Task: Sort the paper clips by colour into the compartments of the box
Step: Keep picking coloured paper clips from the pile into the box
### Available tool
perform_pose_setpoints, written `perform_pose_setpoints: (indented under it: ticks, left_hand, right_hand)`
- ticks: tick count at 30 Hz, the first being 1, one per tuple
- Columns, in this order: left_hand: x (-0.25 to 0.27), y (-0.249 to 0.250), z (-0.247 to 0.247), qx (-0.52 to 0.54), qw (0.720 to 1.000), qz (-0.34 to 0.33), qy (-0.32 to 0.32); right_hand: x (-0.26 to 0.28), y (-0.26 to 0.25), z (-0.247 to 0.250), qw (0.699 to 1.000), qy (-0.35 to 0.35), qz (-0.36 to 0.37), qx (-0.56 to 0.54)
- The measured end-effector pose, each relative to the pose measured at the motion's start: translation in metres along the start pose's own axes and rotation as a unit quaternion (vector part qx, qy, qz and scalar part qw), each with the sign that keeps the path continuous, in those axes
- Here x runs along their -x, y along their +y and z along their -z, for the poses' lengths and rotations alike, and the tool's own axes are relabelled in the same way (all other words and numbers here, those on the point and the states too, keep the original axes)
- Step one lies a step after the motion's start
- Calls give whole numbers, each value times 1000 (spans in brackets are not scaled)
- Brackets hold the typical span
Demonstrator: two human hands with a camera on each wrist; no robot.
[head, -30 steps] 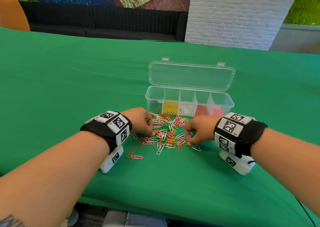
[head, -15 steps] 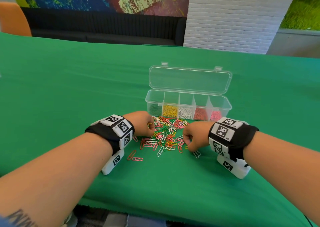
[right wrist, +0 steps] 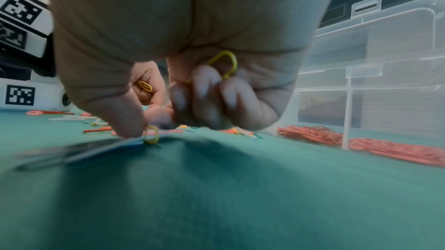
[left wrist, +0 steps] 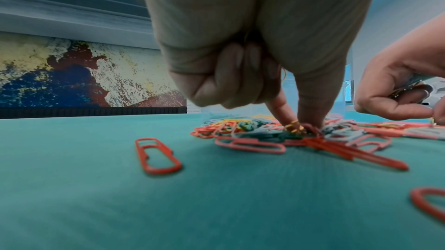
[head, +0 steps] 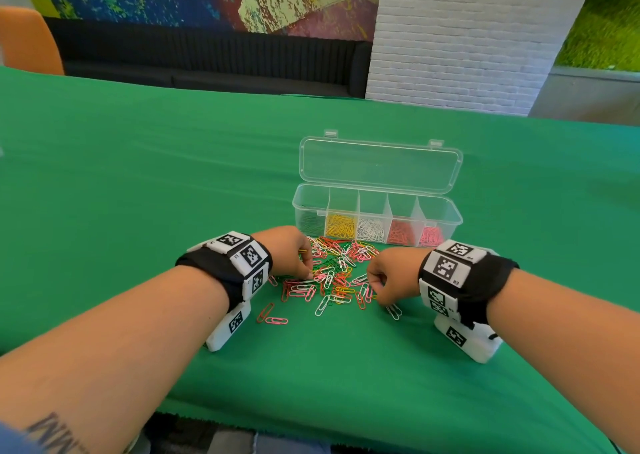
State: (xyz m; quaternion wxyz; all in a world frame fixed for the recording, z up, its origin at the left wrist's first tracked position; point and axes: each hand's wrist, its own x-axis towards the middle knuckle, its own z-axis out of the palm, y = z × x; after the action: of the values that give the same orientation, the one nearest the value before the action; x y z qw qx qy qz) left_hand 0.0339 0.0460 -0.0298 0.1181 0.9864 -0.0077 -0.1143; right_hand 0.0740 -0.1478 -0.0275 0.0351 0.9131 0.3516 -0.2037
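Note:
A pile of mixed paper clips (head: 332,275) lies on the green cloth in front of the clear box (head: 450,211), whose lid (head: 381,166) stands open. From left to right its compartments hold green, yellow, white, red and pink clips. My left hand (head: 308,275) is at the pile's left edge. Its thumb and forefinger pinch a yellow clip (left wrist: 293,126) in the pile, and the other fingers are curled. My right hand (head: 379,299) is at the right edge. It grips yellow clips (right wrist: 224,63) in its curled fingers and pinches another yellow clip (right wrist: 151,134) on the cloth.
A red clip (head: 265,311) and a pink clip (head: 277,321) lie apart from the pile near my left wrist. White clips (head: 394,311) lie just under my right hand. The green table (head: 138,176) stretches wide on both sides; its front edge is near me.
Both hands stay at the pile's edges. The right hand has drawn slightly in toward the pile, and the left fingertips have shifted a little among the clips.

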Motion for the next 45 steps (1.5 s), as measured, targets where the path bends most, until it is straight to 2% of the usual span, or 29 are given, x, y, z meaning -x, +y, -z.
perform_pose_setpoints:
  ticks: [7,11,14,17,20,22,27,31,34,36,38,42,45]
  left_hand:
    - [1,0,0,24,999,6,-46]
    - [1,0,2,59,998,16,-11]
    - [2,1,5,84,996,21,11]
    - [3,4,6,88,995,44,-6]
    - [7,9,5,98,991,87,-19]
    - [5,9,3,84,992,93,-6]
    - [-2,1,2,146,985,94,-12]
    - [-7,-5,5,193,973,127,24]
    - [-9,-3,10,252,957,140,-23]
    - [-11,0,15,353,919,167,-59]
    - [-13,4,24,420,885,187,-73]
    - [-24,12,45,526,830,173,-64]
    - [-35,18,57,585,793,166,-39]
  right_hand:
    - [1,2,1,1000,19,-13,-12]
    - [4,3,3,997,55,-32,-44]
    - [6,4,7,991,65,-47,-107]
    - [6,6,7,971,62,-61,-221]
    - [6,8,6,953,66,-65,-289]
    - [6,9,5,943,56,-76,-318]
    - [3,13,4,923,55,-124,-360]
    - [0,21,12,909,51,-135,-391]
    - [-6,23,24,895,26,-143,-421]
    - [-9,23,35,868,19,-159,-469]
    - [-12,23,45,823,20,-158,-545]
    - [-22,27,65,726,48,-139,-672]
    - [-34,28,77,688,72,-145,-708]
